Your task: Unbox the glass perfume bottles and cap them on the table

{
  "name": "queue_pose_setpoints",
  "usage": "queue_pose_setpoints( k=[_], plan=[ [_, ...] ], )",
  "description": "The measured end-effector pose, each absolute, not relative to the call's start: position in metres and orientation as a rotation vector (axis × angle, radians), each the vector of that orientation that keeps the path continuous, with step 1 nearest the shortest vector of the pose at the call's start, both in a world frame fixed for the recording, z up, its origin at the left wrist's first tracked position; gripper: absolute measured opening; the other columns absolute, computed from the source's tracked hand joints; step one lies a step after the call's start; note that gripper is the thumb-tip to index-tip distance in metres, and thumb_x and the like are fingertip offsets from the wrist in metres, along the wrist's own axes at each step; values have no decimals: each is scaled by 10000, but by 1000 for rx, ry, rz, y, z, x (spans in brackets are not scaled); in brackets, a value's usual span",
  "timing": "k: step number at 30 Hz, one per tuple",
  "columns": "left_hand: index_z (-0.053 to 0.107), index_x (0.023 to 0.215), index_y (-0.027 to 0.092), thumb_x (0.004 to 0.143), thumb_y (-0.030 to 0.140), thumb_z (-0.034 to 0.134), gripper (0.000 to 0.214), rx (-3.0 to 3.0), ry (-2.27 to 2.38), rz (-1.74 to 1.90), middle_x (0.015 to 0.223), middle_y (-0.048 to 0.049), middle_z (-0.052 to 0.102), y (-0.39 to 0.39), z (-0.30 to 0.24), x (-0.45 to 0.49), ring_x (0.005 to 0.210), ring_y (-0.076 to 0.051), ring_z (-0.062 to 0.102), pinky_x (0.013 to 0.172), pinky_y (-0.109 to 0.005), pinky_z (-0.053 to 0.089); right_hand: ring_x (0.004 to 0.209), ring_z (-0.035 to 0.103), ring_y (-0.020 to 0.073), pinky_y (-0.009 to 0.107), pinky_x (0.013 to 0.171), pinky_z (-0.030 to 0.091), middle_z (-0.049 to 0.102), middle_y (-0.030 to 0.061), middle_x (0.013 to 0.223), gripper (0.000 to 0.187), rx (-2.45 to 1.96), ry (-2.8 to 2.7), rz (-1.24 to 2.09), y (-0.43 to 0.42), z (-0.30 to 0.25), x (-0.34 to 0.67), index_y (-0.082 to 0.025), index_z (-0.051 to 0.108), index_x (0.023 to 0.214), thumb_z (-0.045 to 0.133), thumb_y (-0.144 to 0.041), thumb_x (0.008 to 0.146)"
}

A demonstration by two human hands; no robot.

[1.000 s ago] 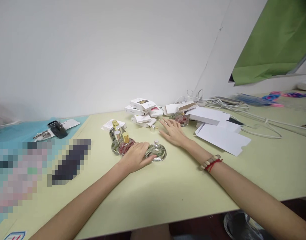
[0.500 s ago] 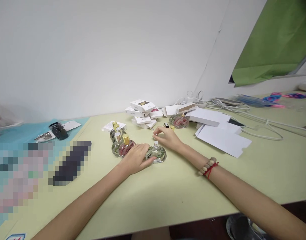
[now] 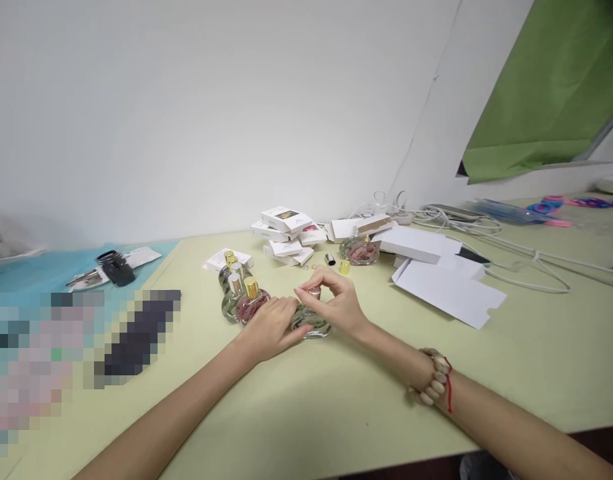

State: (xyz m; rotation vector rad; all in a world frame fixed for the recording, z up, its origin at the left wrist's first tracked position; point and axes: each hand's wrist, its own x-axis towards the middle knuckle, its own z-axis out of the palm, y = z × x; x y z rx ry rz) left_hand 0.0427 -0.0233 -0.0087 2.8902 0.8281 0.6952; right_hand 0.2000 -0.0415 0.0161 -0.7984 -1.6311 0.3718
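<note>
My left hand (image 3: 271,328) is wrapped round the side of a clear glass perfume bottle (image 3: 317,328) with a green pattern, which stands uncapped on the table. My right hand (image 3: 342,305) is over the bottle's top, thumb and fingertips pinched together beside the spray nozzle (image 3: 314,292). Whatever is between those fingertips is too small to make out. Just left of my left hand stands a red-patterned perfume bottle (image 3: 251,308) with a gold cap, close to several more capped bottles (image 3: 229,303). A silver cap (image 3: 329,259) and a gold cap (image 3: 345,267) lie behind my right hand.
White boxes (image 3: 286,220) are piled at the back. Further right are two perfume bottles (image 3: 362,253), opened white cartons (image 3: 446,287) and tangled white cables (image 3: 486,230). On the left a black cup-like object (image 3: 116,268) lies on a blue sheet (image 3: 156,248).
My right hand has moved from behind the bottle, near the small pieces on the table, forward onto the bottle's top. My left hand keeps its hold on the bottle.
</note>
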Motion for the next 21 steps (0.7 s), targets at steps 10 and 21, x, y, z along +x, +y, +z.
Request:
queue_pose_setpoints(
  k=[10,21],
  plan=[
    [444,1067,169,849,398,406,319,2823,827,721,1000,-86,579,-25,-7,42,918,-221,557,791,-368,437,532,390,93,244,530,371,410,-40,598,158,-791,-1648,563,-39,1,196,-214,435,676,573,-262,737],
    [37,1341,125,722,238,498,780,2796,789,1295,1373,-210,230,-26,-16,37,1250,-284,317,924,-435,409,690,440,87,222,611,411,448,-10,887,624,-886,-1962,951,-31,3,211,-245,343,1182,669,-333,657]
  ],
)
